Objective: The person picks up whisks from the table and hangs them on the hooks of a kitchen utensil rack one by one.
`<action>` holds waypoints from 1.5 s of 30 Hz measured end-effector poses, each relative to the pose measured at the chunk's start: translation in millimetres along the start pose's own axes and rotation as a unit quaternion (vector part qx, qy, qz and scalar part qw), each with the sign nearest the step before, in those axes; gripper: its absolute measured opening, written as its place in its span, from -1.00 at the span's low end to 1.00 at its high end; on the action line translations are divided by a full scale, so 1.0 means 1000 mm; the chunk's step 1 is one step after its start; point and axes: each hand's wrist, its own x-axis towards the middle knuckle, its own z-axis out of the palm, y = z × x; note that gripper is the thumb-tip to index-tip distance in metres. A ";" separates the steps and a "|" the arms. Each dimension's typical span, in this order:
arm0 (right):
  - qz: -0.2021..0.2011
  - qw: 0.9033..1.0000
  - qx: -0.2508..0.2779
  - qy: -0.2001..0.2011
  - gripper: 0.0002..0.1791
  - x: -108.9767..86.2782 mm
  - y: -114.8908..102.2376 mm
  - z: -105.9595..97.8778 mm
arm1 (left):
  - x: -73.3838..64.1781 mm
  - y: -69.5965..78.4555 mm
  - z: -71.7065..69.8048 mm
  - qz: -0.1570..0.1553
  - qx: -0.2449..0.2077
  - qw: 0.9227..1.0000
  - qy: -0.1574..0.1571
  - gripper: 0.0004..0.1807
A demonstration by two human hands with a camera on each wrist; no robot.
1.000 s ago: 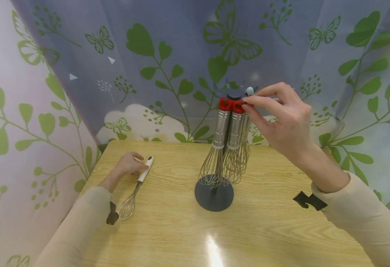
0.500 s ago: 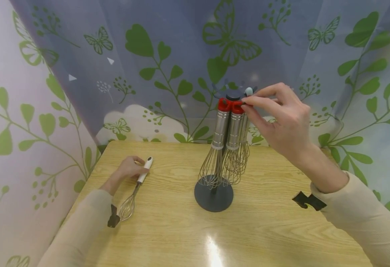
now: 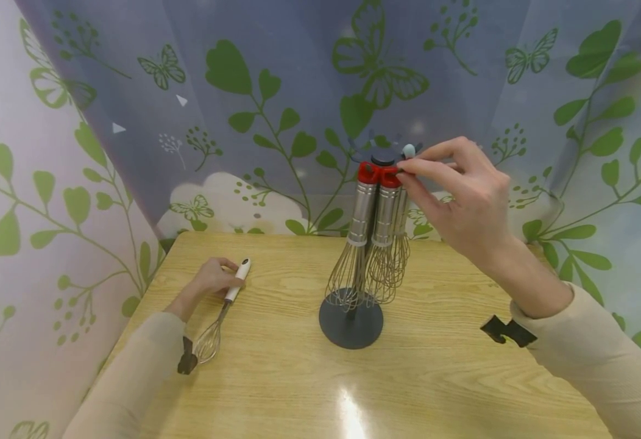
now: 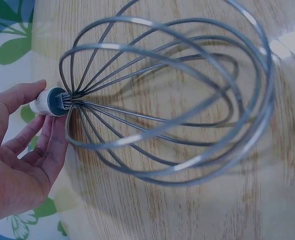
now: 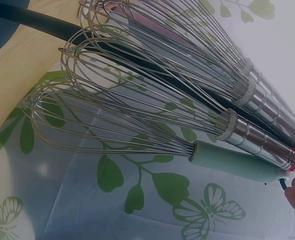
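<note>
My left hand (image 3: 211, 277) holds the white handle of a wire whisk (image 3: 238, 281) at the table's left side, its wire loops pointing toward me. In the left wrist view, the thumb and fingers grip that handle (image 4: 46, 101) behind the large wire balloon. My right hand (image 3: 465, 192) is raised at the top of a dark whisk stand (image 3: 350, 329), thumb and forefinger pinching a dark hook by a red-topped steel whisk (image 3: 387, 213). Another red-topped steel whisk (image 3: 361, 213) hangs beside it. A mint-handled whisk (image 5: 237, 161) hangs nearest my right fingers in the right wrist view.
The wooden table (image 3: 276, 390) has a bright light reflection near its front. Behind it hangs a blue-grey curtain (image 3: 298, 73) with green leaves and butterflies. Patterned cloth also closes off the left and right sides.
My left fingers have closed in a little on the white handle, and the whisk has barely shifted. My right hand stays at the hook; the hanging whisks look still.
</note>
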 end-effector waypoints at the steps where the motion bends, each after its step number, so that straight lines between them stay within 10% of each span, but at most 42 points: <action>1: 0.000 1.000 0.001 0.001 -0.87 0.000 0.000 0.000 | 0.000 -0.001 0.000 0.001 -0.001 1.000 -0.001 -0.34; 45: 0.004 1.000 0.004 0.008 -0.85 0.000 -0.001 0.002 | -0.008 0.051 0.004 0.051 -0.084 0.995 0.012 -0.37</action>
